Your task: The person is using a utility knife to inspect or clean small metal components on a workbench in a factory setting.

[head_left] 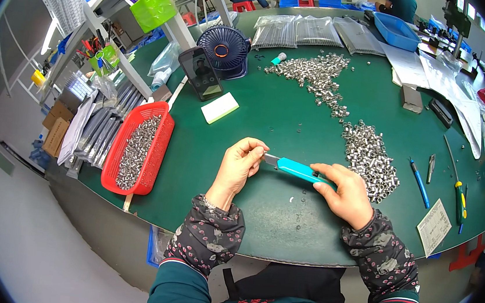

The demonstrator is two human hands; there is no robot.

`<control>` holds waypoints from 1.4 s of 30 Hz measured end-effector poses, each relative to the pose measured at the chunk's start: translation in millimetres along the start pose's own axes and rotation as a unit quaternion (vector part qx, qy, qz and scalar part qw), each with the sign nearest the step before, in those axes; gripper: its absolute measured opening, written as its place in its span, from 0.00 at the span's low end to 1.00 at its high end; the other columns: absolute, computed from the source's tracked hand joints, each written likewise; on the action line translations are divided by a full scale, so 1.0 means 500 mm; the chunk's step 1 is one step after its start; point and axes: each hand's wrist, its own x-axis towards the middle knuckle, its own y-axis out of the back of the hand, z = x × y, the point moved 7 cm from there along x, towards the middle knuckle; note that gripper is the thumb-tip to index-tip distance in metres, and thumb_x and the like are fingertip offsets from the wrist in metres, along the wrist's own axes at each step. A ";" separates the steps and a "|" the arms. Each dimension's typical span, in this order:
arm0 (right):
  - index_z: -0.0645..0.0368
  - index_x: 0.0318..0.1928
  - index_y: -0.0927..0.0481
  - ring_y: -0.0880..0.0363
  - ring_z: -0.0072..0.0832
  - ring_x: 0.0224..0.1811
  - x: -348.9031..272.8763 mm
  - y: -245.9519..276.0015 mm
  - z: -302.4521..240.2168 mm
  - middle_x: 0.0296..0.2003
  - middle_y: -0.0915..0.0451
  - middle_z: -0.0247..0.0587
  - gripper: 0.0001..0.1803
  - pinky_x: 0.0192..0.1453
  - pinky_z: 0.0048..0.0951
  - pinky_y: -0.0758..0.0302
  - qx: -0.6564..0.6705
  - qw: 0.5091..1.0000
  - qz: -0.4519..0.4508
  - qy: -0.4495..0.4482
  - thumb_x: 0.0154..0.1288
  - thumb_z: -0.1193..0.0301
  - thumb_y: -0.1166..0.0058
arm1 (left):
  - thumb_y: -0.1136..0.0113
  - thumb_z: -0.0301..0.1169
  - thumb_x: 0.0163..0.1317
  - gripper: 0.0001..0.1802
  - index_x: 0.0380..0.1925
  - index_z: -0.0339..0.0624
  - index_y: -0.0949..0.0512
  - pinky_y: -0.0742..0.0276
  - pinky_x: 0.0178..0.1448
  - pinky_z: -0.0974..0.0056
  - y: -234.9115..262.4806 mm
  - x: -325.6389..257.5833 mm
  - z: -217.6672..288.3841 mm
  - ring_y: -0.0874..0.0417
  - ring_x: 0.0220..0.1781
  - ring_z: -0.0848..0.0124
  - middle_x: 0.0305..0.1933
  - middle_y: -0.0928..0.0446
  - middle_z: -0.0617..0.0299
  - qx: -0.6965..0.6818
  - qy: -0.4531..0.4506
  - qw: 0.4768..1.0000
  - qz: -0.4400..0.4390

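Observation:
A teal utility knife (294, 168) lies in my right hand (346, 192), its fingers closed round the handle and its grey blade (271, 160) pointing left. The blade's tip reaches the fingertips of my left hand (240, 164), which are pinched together. Whatever they hold is too small and too covered to make out. Just beyond my right hand is a heap of small shiny metal rings (370, 158). Farther back, a second pile of metal rings (314, 74) spreads over the green table (245, 119). Tiny dark scraps (299, 220) lie on the table below the knife.
At left stands a red plastic basket (168, 138) of metal pieces. Behind it are a propped phone (200, 72), a small dark fan (224, 50) and a white pad (220, 108). On the right lie a blue pen (420, 183), a screwdriver (459, 201) and a paper slip (434, 228).

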 end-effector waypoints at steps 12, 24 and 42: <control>0.60 0.44 0.27 0.29 0.35 0.25 0.008 0.056 -0.026 0.26 0.27 0.41 0.19 0.29 0.30 0.32 -0.047 0.983 0.164 0.068 0.46 0.78 0.46 | 0.53 0.32 0.61 0.07 0.31 0.39 0.29 0.42 0.18 0.79 0.003 0.003 -0.009 0.36 0.20 0.83 0.26 0.33 0.65 -0.144 0.063 0.988 -0.002; 0.65 0.47 0.29 0.27 0.25 0.40 -0.005 0.085 0.061 0.37 0.25 0.41 0.17 0.45 0.24 0.32 0.172 0.956 0.229 -0.063 0.55 0.74 0.50 | 0.52 0.29 0.61 0.06 0.35 0.39 0.29 0.41 0.19 0.79 -0.025 -0.004 -0.030 0.35 0.22 0.82 0.29 0.30 0.64 -0.170 0.095 0.981 -0.018; 0.64 0.48 0.31 0.35 0.13 0.29 -0.012 0.174 0.108 0.28 0.30 0.28 0.15 0.31 0.14 0.36 0.355 0.837 0.413 -0.049 0.59 0.76 0.51 | 0.41 0.27 0.47 0.11 0.33 0.38 0.26 0.37 0.25 0.71 -0.246 0.184 -0.065 0.33 0.21 0.79 0.20 0.34 0.69 0.496 0.010 0.866 -0.054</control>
